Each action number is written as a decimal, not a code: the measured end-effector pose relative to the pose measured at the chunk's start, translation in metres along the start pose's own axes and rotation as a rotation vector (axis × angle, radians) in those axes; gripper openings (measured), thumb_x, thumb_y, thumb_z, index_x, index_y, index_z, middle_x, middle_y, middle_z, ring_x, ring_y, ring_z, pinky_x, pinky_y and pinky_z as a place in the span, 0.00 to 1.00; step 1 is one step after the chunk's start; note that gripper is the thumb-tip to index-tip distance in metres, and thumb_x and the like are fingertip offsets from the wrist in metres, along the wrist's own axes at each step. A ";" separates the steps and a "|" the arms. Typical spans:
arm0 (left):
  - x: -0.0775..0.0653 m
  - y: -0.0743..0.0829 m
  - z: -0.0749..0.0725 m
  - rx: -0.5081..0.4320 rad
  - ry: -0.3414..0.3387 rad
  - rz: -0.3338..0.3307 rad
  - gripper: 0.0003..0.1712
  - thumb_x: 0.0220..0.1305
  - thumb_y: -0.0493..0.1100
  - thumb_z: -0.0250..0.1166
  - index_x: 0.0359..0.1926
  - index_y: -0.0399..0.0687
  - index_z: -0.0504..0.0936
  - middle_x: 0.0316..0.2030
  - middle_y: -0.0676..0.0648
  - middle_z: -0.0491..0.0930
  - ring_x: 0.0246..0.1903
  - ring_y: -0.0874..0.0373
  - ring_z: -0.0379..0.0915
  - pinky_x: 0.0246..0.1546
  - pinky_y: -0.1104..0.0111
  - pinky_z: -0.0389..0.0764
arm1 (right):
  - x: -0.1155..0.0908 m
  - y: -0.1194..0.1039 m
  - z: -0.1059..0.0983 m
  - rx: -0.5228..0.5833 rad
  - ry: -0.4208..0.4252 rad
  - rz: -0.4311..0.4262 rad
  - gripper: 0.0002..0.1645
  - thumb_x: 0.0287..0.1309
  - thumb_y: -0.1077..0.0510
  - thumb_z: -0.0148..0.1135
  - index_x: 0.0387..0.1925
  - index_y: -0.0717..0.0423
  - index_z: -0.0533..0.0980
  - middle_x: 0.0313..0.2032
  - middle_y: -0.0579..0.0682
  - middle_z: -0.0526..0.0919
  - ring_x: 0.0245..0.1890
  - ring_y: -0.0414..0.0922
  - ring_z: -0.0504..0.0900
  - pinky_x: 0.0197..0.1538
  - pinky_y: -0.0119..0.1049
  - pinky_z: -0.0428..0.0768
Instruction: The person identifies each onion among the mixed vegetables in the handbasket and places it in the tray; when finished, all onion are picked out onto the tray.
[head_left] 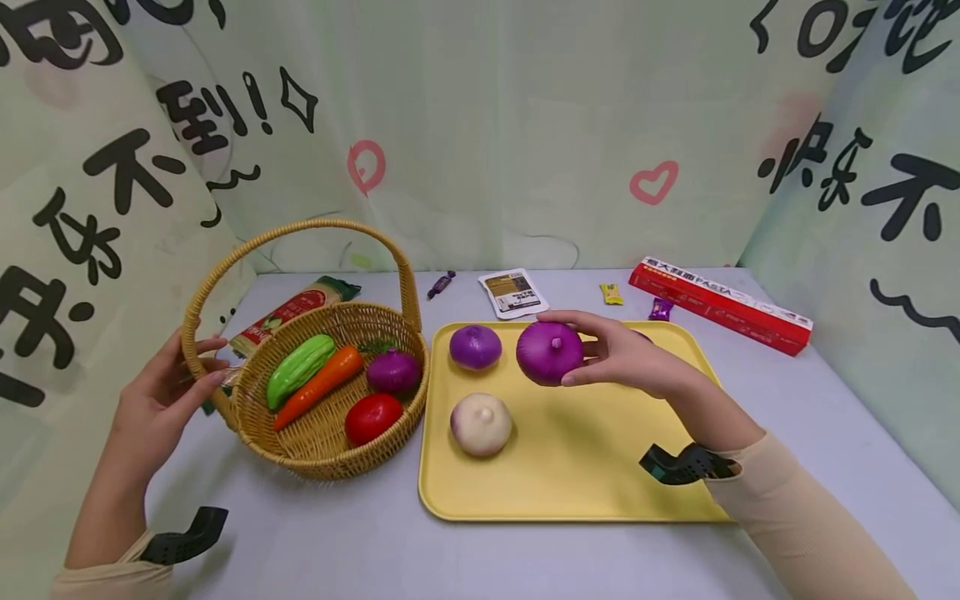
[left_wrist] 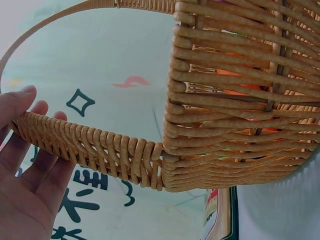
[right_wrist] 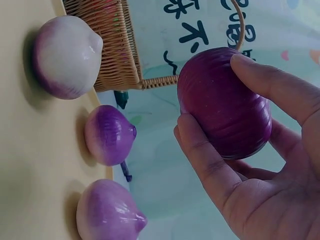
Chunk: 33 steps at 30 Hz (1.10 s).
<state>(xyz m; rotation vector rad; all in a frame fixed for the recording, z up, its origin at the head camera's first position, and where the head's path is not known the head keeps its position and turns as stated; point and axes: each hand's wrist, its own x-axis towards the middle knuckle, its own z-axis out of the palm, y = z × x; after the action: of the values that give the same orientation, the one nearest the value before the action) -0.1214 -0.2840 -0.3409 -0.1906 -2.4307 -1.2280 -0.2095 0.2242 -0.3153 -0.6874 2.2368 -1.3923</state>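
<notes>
My left hand point(head_left: 161, 400) grips the side of the handle of a wicker basket point(head_left: 315, 462); its thumb and fingers curl round the handle point(left_wrist: 95, 145) in the left wrist view. Inside the basket lie a green ridged vegetable point(head_left: 302, 371), a carrot point(head_left: 321, 387), a tomato point(head_left: 372, 419) and a purple onion point(head_left: 394, 372). Above the yellow tray point(head_left: 570, 500), my right hand point(head_left: 630, 354) holds a dark purple onion point(right_wrist: 225, 105) between thumb and fingers. A white onion point(head_left: 482, 425) and a purple onion point(head_left: 476, 347) sit on the tray. Another pale purple onion point(right_wrist: 107, 212) is mostly hidden behind my right hand in the head view.
Behind the basket lies a red and green packet point(head_left: 292, 312). Along the back are a dark wrapped candy point(head_left: 441, 284), a white pouch point(head_left: 513, 293), a yellow packet point(head_left: 611, 293) and a purple candy point(head_left: 661, 309). A long red pasta box point(head_left: 720, 308) lies back right. Printed curtains point(head_left: 510, 150) surround the table.
</notes>
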 end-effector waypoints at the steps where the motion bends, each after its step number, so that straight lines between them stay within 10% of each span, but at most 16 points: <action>1: 0.000 0.000 0.000 -0.001 -0.001 0.000 0.39 0.64 0.35 0.59 0.71 0.61 0.56 0.52 0.73 0.69 0.45 0.82 0.71 0.43 0.92 0.70 | -0.001 0.001 0.000 -0.005 0.003 0.001 0.43 0.50 0.57 0.70 0.67 0.39 0.62 0.64 0.56 0.63 0.55 0.56 0.78 0.49 0.43 0.82; 33: 0.000 0.000 0.000 0.001 0.010 0.009 0.38 0.63 0.34 0.59 0.71 0.60 0.57 0.51 0.72 0.70 0.45 0.81 0.72 0.42 0.91 0.71 | -0.021 0.050 -0.001 -0.024 -0.077 0.088 0.44 0.50 0.55 0.69 0.68 0.43 0.61 0.65 0.60 0.62 0.61 0.60 0.71 0.54 0.43 0.80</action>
<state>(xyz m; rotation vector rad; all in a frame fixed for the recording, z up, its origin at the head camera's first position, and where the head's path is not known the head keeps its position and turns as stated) -0.1216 -0.2837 -0.3413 -0.1942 -2.4192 -1.2217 -0.2030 0.2571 -0.3584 -0.6314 2.1998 -1.2780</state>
